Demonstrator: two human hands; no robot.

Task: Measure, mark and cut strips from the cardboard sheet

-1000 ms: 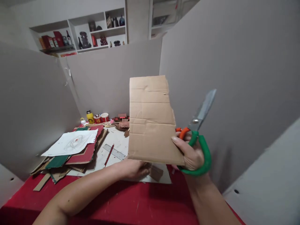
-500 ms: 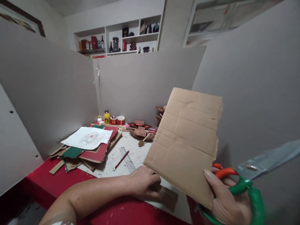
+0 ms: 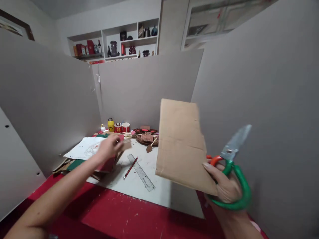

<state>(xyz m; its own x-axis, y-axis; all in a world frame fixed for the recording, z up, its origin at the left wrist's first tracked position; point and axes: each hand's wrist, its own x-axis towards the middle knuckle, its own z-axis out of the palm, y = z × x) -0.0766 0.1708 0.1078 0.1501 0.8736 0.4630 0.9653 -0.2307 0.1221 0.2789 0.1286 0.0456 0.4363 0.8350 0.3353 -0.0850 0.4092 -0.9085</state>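
Observation:
My right hand [image 3: 225,182] is closed on a large brown cardboard sheet [image 3: 181,142], its thumb pressed on the near right corner. The same hand carries scissors [image 3: 240,189] with green and orange handles, blades pointing up and to the right. Over the paper stack at the left, my left hand [image 3: 111,147] pinches a small brown cardboard piece [image 3: 127,144], blurred by motion. Beneath that hand lie a white drawn-on sheet [image 3: 82,147] and red and green card. A clear ruler [image 3: 143,176] and a dark red pencil [image 3: 130,168] rest on the white board [image 3: 161,196].
Small brown model boats [image 3: 147,137] stand at the back, partly behind the cardboard sheet. A yellow bottle [image 3: 110,124] and two red-and-white cups [image 3: 126,126] are to their left. Grey panels [image 3: 144,86] enclose the red-covered table [image 3: 119,215] on three sides.
My left hand has moved from the near middle of the board, away and left over the paper stack, with the small cardboard piece. The large sheet and scissors have shifted left in view.

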